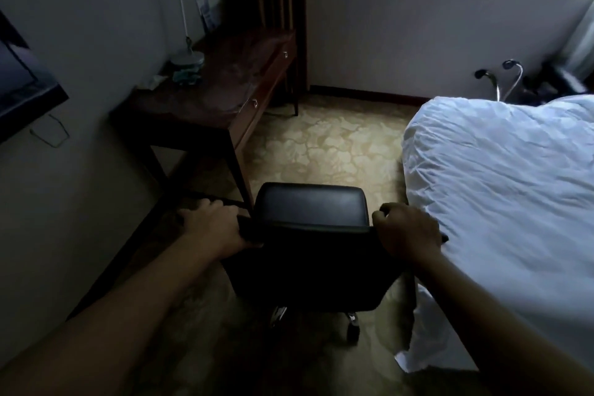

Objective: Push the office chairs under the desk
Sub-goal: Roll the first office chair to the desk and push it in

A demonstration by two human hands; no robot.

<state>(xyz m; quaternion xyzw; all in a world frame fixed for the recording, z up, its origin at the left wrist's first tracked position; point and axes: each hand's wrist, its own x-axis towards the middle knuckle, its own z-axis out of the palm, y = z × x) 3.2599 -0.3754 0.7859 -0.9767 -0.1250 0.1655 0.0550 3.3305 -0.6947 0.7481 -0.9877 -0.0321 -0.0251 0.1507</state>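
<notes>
The bed (501, 190) with its white cover fills the space to the right of the right hand, very close to it. The desk (212, 96), of dark wood, stands ahead and to the left of the left hand, along the wall; its near leg (239, 177) comes down just in front of the left hand. Between the two hands is the office chair (313, 235), black, with its seat pointing forward and its back toward the person. It is not under the desk: it stands on the carpet beside the desk's near end, between desk and bed.

The left hand (210, 223) is closed on the left edge of the chair back. The right hand (406, 230) is closed on the right edge. The hands are apart, with the whole back of the chair between them.

I judge that the step in hand is to steer the chair to the open front of the desk. To do it well, the chair must first roll forward past the near leg, then turn left so the seat faces the opening under the drawers (266, 87). The right hand should push more than the left for this turn. The wheels (353, 325) below may catch on the carpet, so a slow, even push is better. The hanging bed cover near the right wheel could be caught also.
</notes>
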